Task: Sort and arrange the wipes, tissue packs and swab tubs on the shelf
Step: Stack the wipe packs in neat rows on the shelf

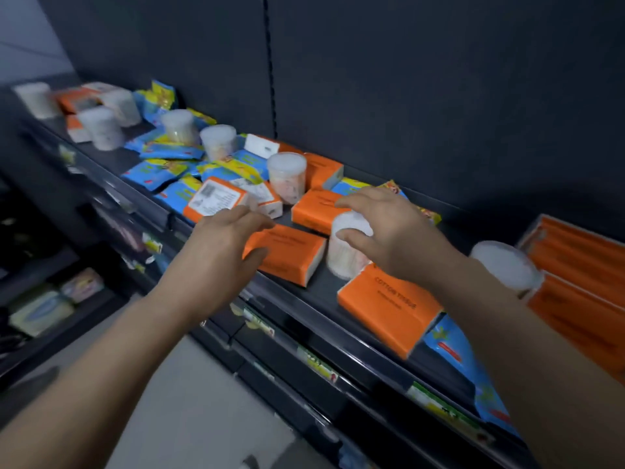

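Right grip (pixel 389 231) curls over the swab tub (pixel 343 257) just right of the orange tissue pack (pixel 291 253) — left grip (pixel 223 245) slack on that pack — a top-only hold could topple it.

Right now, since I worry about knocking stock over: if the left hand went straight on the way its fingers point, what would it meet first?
The left hand would meet the orange tissue pack right ahead first; it may already touch it. Beyond stands the swab tub the right hand grips.
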Demonstrator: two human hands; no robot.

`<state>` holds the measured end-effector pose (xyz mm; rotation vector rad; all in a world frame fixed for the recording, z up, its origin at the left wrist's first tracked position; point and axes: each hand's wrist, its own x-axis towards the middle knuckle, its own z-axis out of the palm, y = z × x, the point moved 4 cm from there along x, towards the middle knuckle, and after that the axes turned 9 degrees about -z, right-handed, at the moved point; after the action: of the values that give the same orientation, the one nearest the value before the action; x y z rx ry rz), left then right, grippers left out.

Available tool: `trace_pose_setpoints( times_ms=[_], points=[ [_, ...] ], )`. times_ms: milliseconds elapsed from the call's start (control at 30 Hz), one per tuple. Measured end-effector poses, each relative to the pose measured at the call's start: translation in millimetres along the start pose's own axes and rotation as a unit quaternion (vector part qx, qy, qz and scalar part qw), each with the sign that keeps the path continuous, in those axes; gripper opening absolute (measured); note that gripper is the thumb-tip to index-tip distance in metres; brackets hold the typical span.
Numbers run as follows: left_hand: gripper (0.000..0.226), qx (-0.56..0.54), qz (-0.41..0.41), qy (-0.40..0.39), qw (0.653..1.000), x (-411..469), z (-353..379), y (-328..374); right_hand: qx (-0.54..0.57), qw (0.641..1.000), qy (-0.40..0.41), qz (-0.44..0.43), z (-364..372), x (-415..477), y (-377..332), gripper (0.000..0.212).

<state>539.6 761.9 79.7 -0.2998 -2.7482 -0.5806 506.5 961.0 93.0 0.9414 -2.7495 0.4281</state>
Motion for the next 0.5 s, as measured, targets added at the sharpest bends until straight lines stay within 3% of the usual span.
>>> trace_pose_setpoints(
  times_ms=[200, 500],
  points=[
    [0.030, -0.020, -0.005, 0.002, 1.000, 20, -7, -42, -0.034, 0.999, 0.001, 0.014, 11, 45, -11, 0.046],
    [0.025, -0.082, 0.139, -0.050, 0.986, 100, 8, -50, -0.098, 0.978, 0.040, 0.180, -1, 59, 9, 0.042]
  ],
)
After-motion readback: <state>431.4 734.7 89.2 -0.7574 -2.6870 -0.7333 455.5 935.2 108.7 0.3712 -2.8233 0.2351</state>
